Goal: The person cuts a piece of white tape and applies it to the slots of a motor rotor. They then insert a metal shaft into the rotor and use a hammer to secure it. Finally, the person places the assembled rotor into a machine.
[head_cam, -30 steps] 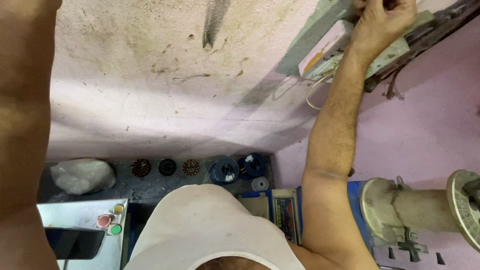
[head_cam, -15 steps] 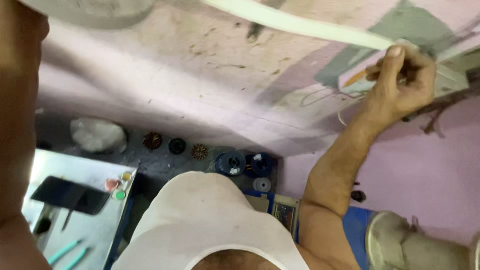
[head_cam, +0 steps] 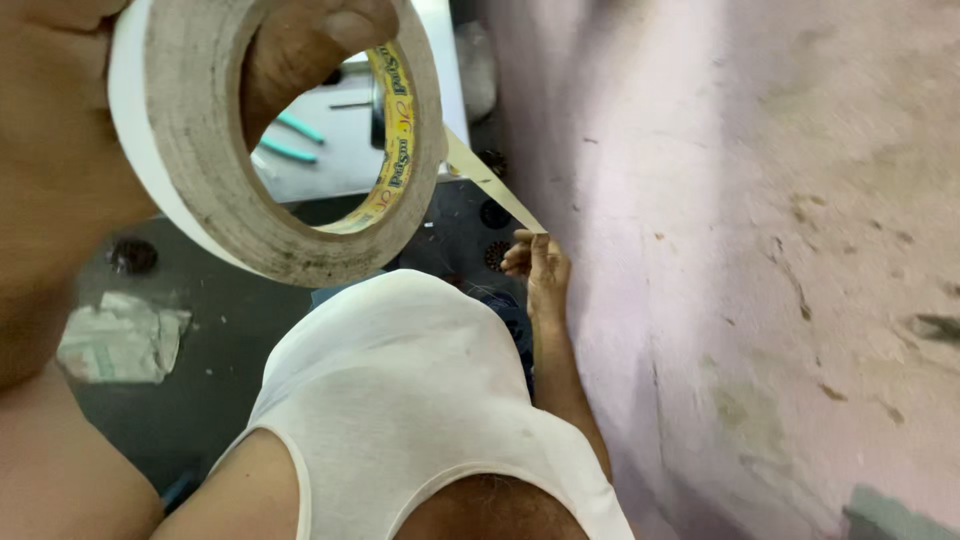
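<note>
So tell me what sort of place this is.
Probably a small workshop. A worn pink wall rises beside a dark bench strewn with small round parts, and the left hand holds a tape roll.

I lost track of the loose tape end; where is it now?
In the head view, the tape strip runs from the tape roll in the left hand, upper left, down to the right hand beside the pink wall.
</note>
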